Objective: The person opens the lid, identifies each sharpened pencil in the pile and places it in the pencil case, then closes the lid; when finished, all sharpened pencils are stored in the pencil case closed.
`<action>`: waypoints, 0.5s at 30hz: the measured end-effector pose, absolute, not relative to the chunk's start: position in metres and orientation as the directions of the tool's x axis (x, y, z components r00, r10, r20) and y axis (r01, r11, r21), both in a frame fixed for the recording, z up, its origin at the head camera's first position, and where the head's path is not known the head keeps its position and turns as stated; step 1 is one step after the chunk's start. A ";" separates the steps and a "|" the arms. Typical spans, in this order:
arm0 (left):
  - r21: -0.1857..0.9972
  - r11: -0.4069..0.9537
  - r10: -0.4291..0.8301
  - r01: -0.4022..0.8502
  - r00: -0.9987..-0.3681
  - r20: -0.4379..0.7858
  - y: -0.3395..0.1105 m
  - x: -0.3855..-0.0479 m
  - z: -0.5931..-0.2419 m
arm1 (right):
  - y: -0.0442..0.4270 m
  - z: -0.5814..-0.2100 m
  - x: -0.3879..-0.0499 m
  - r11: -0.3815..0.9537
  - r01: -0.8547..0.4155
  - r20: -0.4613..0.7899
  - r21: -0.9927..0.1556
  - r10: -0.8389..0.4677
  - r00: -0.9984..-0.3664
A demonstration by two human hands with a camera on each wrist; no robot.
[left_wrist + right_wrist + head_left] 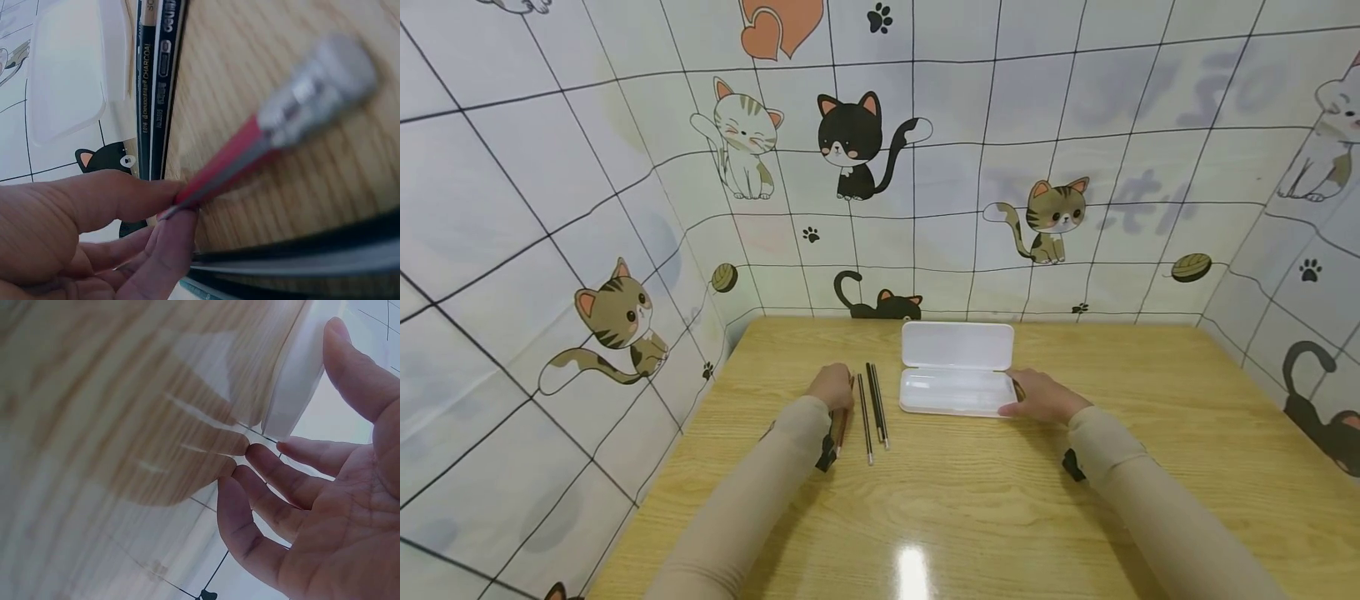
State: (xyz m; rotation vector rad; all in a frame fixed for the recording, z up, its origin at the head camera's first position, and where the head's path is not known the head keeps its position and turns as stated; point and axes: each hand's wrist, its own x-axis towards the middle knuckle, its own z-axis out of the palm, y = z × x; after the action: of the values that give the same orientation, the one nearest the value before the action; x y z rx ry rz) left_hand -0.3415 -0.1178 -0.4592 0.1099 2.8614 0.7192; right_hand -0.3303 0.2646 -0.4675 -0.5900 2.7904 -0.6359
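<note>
My left hand (832, 386) pinches a red pencil (228, 159) between thumb and fingertips, its metal-capped end tilted up towards the left wrist camera. Just right of that hand lie several dark pencils (865, 417), roughly side by side on the table; printing on one reads CHARCOAL. A white pencil case (957, 393) stands with its lid up, and no pencils show inside. At the case's right end is my right hand (1043, 397), its thumb by the front corner. In the right wrist view its fingers (281, 478) are spread and loosely bent, fingertips at the tabletop.
The wooden table (970, 500) meets a cat-printed, grid-lined cloth (955, 208) at the back and sides. Blurred dark, pencil-like shafts (300, 265) cross the bottom of the left wrist view. A bright reflection lies on the tabletop near the front.
</note>
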 end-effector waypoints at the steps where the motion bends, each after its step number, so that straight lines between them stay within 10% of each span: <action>1: 0.480 0.877 0.115 0.020 -0.979 -0.169 -0.118 -0.342 -0.459 | 0.265 -0.468 -0.330 0.825 -0.334 -0.120 -0.455 -0.429 -0.895; 15: 0.579 0.813 0.102 -0.058 -0.966 -0.239 -0.131 -0.350 -0.462 | 0.265 -0.467 -0.328 0.819 -0.351 -0.115 -0.454 -0.445 -0.888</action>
State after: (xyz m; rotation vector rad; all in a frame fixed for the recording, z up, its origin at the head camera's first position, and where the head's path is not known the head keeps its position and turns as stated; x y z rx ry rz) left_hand -0.3495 -0.1311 -0.4625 0.0339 2.7395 0.8864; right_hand -0.3283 0.2653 -0.4668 -0.6178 2.7866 -0.6338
